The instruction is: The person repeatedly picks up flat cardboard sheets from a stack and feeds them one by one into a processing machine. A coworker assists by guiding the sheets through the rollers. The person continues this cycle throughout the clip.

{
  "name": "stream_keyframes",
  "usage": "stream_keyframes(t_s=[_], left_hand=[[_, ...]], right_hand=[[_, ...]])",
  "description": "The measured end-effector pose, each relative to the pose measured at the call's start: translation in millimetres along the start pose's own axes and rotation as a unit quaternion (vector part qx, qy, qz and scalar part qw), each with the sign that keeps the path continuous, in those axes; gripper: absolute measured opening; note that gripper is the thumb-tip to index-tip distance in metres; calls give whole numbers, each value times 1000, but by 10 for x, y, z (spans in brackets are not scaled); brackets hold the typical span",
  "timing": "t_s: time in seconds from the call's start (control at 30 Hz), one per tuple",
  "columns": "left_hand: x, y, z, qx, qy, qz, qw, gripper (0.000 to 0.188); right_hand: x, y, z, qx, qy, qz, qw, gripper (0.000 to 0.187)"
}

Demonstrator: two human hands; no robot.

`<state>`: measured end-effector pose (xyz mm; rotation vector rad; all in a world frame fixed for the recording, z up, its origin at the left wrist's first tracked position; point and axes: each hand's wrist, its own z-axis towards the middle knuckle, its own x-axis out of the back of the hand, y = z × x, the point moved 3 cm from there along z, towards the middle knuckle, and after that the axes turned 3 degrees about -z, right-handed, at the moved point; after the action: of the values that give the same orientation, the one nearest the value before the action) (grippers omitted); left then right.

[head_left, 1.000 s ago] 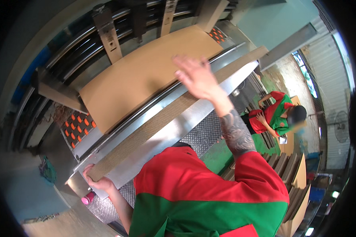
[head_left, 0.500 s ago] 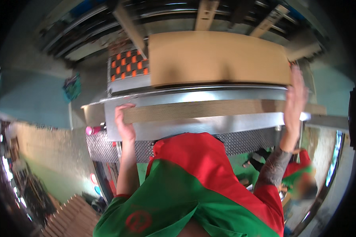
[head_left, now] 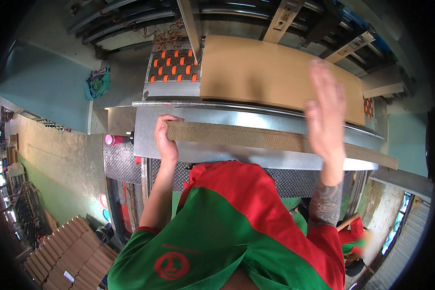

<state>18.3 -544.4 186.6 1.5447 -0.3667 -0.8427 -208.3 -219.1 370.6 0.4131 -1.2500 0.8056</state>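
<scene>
A stack of corrugated cardboard sheets rests on the shiny metal table, its layered edges facing me. My left hand is closed round the left end of the stack, fingers bent over its far corner. Over the right part of the stack, my right hand is raised with its fingers straight; it is blurred and holds nothing. Beyond the metal rail lies a large flat brown cardboard sheet, partly hidden behind my right hand.
Orange rollers show left of the large sheet. Metal guide arms reach over from the machine behind. A green cloth lies at the left. Stacked cardboard stands at lower left. Another person is at lower right.
My right hand has come off the right side of the large sheet and moved left, above the stack. My left hand stays at the stack's left end. The view has shifted and tilted.
</scene>
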Motion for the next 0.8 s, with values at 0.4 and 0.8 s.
stream_keyframes(t_s=[0.4,0.8], left_hand=[[10,71,-700,-50,68,43,995,48],[48,280,-691,77,-86,34,993,81]], right_hand=[[-336,-1063,-7,108,-112,101,983,75],[-547,-1511,-270,227,-218,121,942,87]])
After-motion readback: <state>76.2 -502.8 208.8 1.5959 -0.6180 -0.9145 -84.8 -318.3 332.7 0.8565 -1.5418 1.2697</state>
